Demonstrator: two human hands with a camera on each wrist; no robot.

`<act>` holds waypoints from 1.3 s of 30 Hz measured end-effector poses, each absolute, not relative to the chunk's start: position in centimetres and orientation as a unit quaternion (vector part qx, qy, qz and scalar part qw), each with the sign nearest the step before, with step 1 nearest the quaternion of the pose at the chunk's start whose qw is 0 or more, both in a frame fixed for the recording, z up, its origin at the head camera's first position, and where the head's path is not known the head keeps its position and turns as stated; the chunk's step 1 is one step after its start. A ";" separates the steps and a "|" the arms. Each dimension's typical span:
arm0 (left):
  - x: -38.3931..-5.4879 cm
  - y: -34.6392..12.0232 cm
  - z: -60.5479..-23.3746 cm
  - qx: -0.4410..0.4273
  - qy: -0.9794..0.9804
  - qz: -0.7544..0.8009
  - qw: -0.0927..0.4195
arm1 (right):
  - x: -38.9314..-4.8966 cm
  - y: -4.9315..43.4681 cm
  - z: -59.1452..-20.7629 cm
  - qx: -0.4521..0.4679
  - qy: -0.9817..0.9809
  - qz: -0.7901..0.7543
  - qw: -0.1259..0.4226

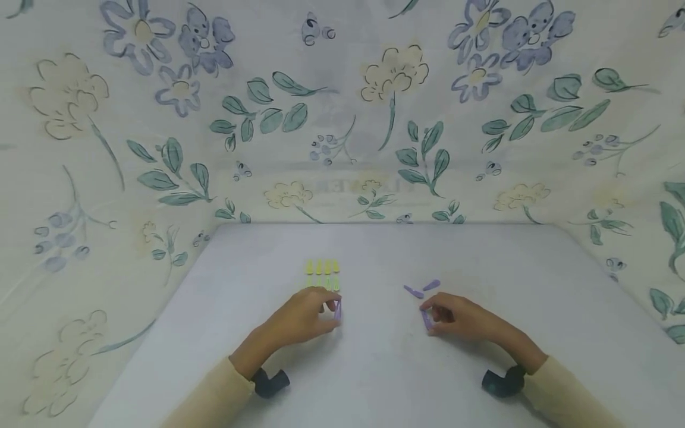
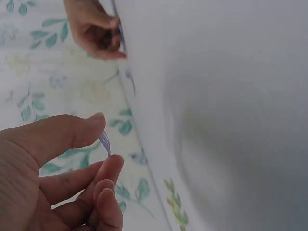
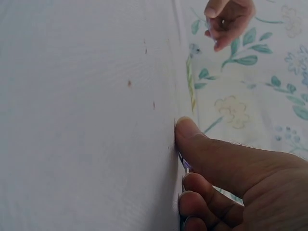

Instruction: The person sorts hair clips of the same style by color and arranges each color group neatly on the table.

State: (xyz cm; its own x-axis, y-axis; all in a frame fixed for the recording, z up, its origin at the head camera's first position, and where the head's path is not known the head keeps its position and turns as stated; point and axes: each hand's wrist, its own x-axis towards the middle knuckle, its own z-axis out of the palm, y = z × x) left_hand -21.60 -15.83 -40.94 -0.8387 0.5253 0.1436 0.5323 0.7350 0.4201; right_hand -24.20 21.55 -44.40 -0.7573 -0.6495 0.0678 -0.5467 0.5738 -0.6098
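My left hand (image 1: 306, 316) pinches a small purple hair clip (image 2: 105, 143) between thumb and index finger, held by its two ends. It is just above the white table, below the rows of clips in the head view. On the right, my right hand (image 1: 464, 319) pinches another purple hair clip (image 1: 426, 320) by its ends, low at the table surface. Just beyond that hand lie two loose purple clips (image 1: 431, 285). Near the left hand are a row of yellow clips (image 1: 319, 267) and a row of green clips (image 1: 328, 283), the latter partly hidden by the hand.
The white table (image 1: 374, 368) reaches back to a floral cloth (image 1: 342, 119) that hangs behind and at both sides. Dark bands with short protruding parts (image 1: 270, 383) sit at both wrists, close above the table.
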 end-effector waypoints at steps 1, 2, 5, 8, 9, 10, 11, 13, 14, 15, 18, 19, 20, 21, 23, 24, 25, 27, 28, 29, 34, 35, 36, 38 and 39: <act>-21.6 -16.4 -40.9 -0.271 -0.935 -0.228 0.012 | -24.2 21.6 -44.4 -0.338 0.884 -0.312 0.081; -21.7 -16.9 -40.9 -0.256 -0.939 -0.231 0.014 | -24.2 21.6 -44.4 -0.337 0.885 -0.311 0.081; -21.8 -18.3 -41.0 -0.211 -0.948 -0.237 0.012 | -24.1 21.6 -44.3 -0.334 0.887 -0.309 0.083; -21.9 -19.4 -41.4 -0.168 -0.956 -0.242 0.000 | -24.0 21.6 -44.3 -0.333 0.887 -0.307 0.089; -21.9 -19.8 -41.5 -0.156 -0.957 -0.244 -0.004 | -24.0 21.6 -44.3 -0.333 0.887 -0.306 0.089; -21.9 -20.0 -41.7 -0.143 -0.959 -0.246 -0.011 | -23.9 21.6 -44.3 -0.332 0.888 -0.307 0.090; -22.0 -20.3 -41.9 -0.132 -0.959 -0.248 -0.015 | -23.9 21.6 -44.3 -0.331 0.888 -0.307 0.091; -22.0 -20.7 -42.2 -0.116 -0.960 -0.253 -0.022 | -23.9 21.6 -44.3 -0.329 0.887 -0.309 0.093; -22.1 -20.8 -42.3 -0.113 -0.961 -0.253 -0.023 | -23.8 21.6 -44.3 -0.329 0.887 -0.310 0.093; -22.1 -21.0 -42.4 -0.111 -0.961 -0.254 -0.024 | -23.8 21.5 -44.3 -0.328 0.887 -0.311 0.094; -22.2 -21.3 -42.7 -0.107 -0.960 -0.256 -0.031 | -23.8 21.5 -44.3 -0.327 0.888 -0.310 0.093; -22.3 -21.3 -42.8 -0.107 -0.960 -0.257 -0.035 | -23.8 21.4 -44.3 -0.328 0.888 -0.309 0.092; -22.3 -21.4 -42.9 -0.107 -0.959 -0.258 -0.039 | -23.7 21.4 -44.3 -0.329 0.888 -0.309 0.091; -22.3 -21.4 -43.0 -0.107 -0.959 -0.259 -0.043 | -23.7 21.4 -44.4 -0.330 0.888 -0.309 0.090; -22.4 -21.4 -43.2 -0.110 -0.959 -0.258 -0.049 | -23.7 21.4 -44.4 -0.333 0.887 -0.308 0.087; -22.4 -21.5 -43.3 -0.112 -0.959 -0.256 -0.051 | -23.7 21.4 -44.4 -0.333 0.887 -0.307 0.087; -22.4 -21.5 -43.4 -0.113 -0.959 -0.255 -0.052 | -23.7 21.3 -44.4 -0.334 0.887 -0.308 0.087; -22.5 -21.6 -43.6 -0.114 -0.960 -0.252 -0.054 | -23.7 21.3 -44.4 -0.333 0.887 -0.307 0.089; -22.5 -21.6 -43.7 -0.113 -0.960 -0.251 -0.056 | -23.7 21.3 -44.4 -0.332 0.888 -0.307 0.089; -22.5 -21.7 -43.7 -0.112 -0.960 -0.252 -0.057 | -23.7 21.2 -44.5 -0.332 0.888 -0.306 0.090; -22.8 -22.0 -43.8 -0.106 -0.958 -0.259 -0.061 | -23.7 21.2 -44.4 -0.330 0.888 -0.307 0.088; -22.8 -22.0 -43.8 -0.106 -0.957 -0.262 -0.060 | -23.7 21.2 -44.4 -0.331 0.888 -0.307 0.086; -22.9 -22.1 -43.8 -0.105 -0.957 -0.263 -0.060 | -23.6 21.2 -44.4 -0.332 0.888 -0.307 0.085; -23.0 -22.1 -43.8 -0.104 -0.956 -0.266 -0.060 | -23.6 21.2 -44.4 -0.331 0.889 -0.306 0.082; -23.0 -22.1 -43.8 -0.103 -0.956 -0.268 -0.061 | -23.6 21.2 -44.3 -0.331 0.889 -0.305 0.082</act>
